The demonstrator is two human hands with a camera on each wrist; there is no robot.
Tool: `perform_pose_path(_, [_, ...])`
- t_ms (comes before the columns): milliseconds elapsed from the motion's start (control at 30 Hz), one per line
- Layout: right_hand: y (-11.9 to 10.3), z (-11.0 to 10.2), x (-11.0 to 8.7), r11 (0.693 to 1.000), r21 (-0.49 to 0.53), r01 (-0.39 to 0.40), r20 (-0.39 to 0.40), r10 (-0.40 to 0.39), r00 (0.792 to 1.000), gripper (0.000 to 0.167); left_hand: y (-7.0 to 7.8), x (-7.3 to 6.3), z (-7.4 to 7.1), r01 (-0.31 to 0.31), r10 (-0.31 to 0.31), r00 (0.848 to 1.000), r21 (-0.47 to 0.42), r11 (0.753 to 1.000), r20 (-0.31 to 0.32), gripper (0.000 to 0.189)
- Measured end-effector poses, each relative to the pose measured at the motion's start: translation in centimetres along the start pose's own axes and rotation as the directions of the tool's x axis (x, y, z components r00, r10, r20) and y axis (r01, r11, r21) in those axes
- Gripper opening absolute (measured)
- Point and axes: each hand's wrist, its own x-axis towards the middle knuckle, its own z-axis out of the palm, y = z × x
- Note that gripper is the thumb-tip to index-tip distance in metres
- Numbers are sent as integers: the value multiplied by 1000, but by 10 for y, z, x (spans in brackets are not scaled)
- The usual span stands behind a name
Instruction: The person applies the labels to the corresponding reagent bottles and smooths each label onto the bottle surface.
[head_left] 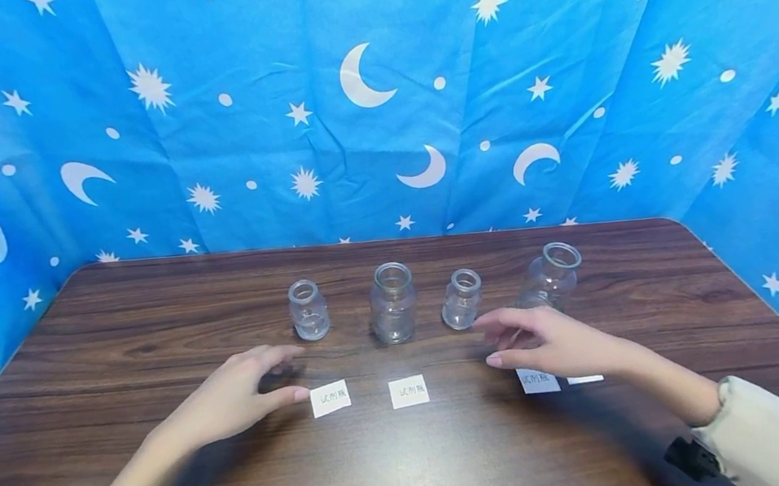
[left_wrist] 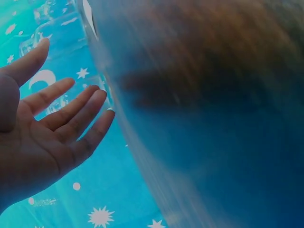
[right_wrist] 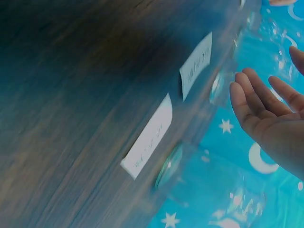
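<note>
Above the table's left half, my left hand (head_left: pixel 242 390) holds nothing, its fingers loosely spread. Its thumb tip is beside a white paper label (head_left: pixel 330 398) with handwriting. Just beyond the fingers stands a small glass jar (head_left: pixel 310 319). My right hand (head_left: pixel 550 341) is also without anything in its grasp, over another label (head_left: pixel 539 382), which it partly hides. Its fingertips are near a second small jar (head_left: pixel 461 309); whether they touch cannot be told. A larger jar (head_left: pixel 394 312) stands between the small ones. Another large jar (head_left: pixel 556 274) is behind my right hand, its base hidden.
A third label (head_left: pixel 409 391) lies before the middle large jar, and one more white paper (head_left: pixel 586 378) shows beneath my right wrist. The brown wooden table (head_left: pixel 419 469) ends at a blue curtain (head_left: pixel 246 48) with moons and stars.
</note>
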Motion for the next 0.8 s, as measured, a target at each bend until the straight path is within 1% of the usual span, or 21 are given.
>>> perform_pose_path(133, [-3, 8, 12, 1000, 26, -14, 36, 13, 999, 45, -2, 3, 4, -28, 28, 1000, -18, 999, 13, 49])
perform_pose_path(233, [-6, 14, 21, 999, 39, -8, 52, 6, 999, 45, -4, 5, 7, -40, 40, 999, -23, 999, 25, 48])
perform_pose_path(400, [-12, 25, 38, 998, 57, 29, 84, -34, 996, 42, -6, 8, 11, -64, 66, 997, -35, 997, 48, 46])
perform_pose_path(533, [-17, 31, 51, 995, 79, 55, 99, -63, 993, 43, -5, 9, 11, -85, 86, 995, -34, 996, 55, 45])
perform_pose_path(633, [-22, 35, 60, 993, 102, 64, 103, -74, 992, 43, -3, 9, 12, -83, 85, 994, -31, 996, 67, 45])
perform_pose_path(800, [-33, 44, 74, 988, 145, 45, 112, -62, 992, 43, -2, 8, 13, -76, 76, 994, -9, 997, 83, 43])
